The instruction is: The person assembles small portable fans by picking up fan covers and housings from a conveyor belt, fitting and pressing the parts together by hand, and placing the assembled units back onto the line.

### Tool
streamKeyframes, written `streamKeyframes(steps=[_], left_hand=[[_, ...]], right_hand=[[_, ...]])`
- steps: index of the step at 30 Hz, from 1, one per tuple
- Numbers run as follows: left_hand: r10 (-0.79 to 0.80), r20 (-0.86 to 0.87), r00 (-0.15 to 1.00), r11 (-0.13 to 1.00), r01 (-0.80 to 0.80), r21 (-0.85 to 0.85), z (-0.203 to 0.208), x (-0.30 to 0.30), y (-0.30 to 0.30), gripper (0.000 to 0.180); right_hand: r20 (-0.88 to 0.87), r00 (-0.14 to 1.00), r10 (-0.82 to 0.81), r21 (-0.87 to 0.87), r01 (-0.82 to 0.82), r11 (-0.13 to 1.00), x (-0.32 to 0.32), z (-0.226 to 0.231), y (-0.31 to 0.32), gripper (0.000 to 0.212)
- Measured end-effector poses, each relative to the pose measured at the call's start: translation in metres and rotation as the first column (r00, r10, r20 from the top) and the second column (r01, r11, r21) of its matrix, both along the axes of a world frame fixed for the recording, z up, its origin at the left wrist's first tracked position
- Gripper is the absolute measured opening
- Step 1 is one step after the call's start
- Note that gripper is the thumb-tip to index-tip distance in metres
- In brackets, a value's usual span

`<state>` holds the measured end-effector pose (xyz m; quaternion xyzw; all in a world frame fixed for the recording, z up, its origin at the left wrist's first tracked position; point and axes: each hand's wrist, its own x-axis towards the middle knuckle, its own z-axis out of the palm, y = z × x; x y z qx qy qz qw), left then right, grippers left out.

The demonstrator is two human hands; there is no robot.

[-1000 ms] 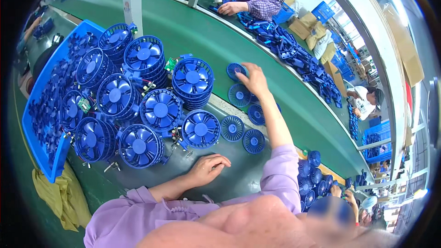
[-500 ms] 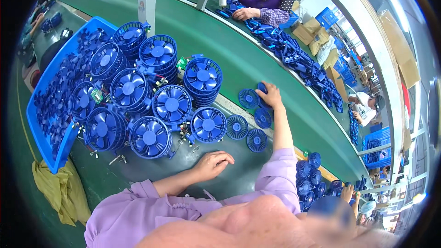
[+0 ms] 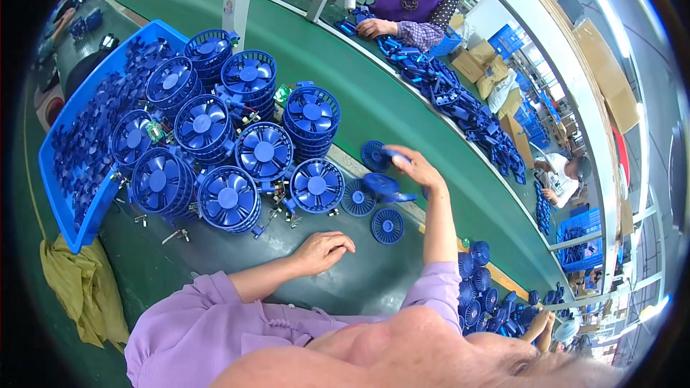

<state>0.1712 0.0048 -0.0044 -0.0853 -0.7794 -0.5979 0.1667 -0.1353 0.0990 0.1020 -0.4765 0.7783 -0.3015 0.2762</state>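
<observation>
My right hand reaches over the table's far edge beside the green belt, its fingers closed on a blue round grille cover. Just below the fingers, another blue grille cover is tilted and smeared by motion; I cannot tell whether the hand holds it too. More slotted discs lie close by, one against the fan stacks and one nearer me. My left hand rests on the table with its fingers loosely curled and nothing visible in them. Ahead of it stand stacked blue fan housings with impellers inside.
A blue tray full of fan blades stands at the left, above a yellow-green sack. Beyond the green conveyor belt, a person in a purple vest handles blue parts. More blue grilles are piled at the right.
My right hand has drawn slightly nearer and left, lifting grille covers off the belt side. My left hand stays curled on the table. The whole view has shifted a little.
</observation>
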Motion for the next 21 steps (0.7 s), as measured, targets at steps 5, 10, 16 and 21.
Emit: streamKeyframes(steps=[5, 10, 16, 21], left_hand=[[-0.009, -0.02, 1.0, 1.0, 0.008, -0.021, -0.001, -0.002, 0.0, 0.012], [-0.03, 0.045, 0.999, 1.0, 0.03, -0.006, 0.001, 0.0, 0.0, 0.012], [-0.015, 0.014, 1.0, 1.0, 0.015, 0.021, -0.002, 0.001, -0.002, 0.013], [-0.015, 0.013, 1.0, 0.999, 0.014, 0.034, 0.0, 0.0, -0.002, 0.013]], right_hand=[[-0.35, 0.897, -0.27, -0.195, 0.212, 0.958, -0.024, -0.05, -0.038, 0.06], [-0.611, 0.757, -0.231, -0.109, 0.209, 0.972, 0.003, -0.073, -0.036, 0.061], [-0.444, 0.892, -0.083, -0.051, 0.067, 0.996, 0.044, -0.05, 0.004, 0.058], [-0.371, 0.921, -0.115, -0.112, 0.079, 0.991, 0.082, -0.046, 0.026, 0.061]])
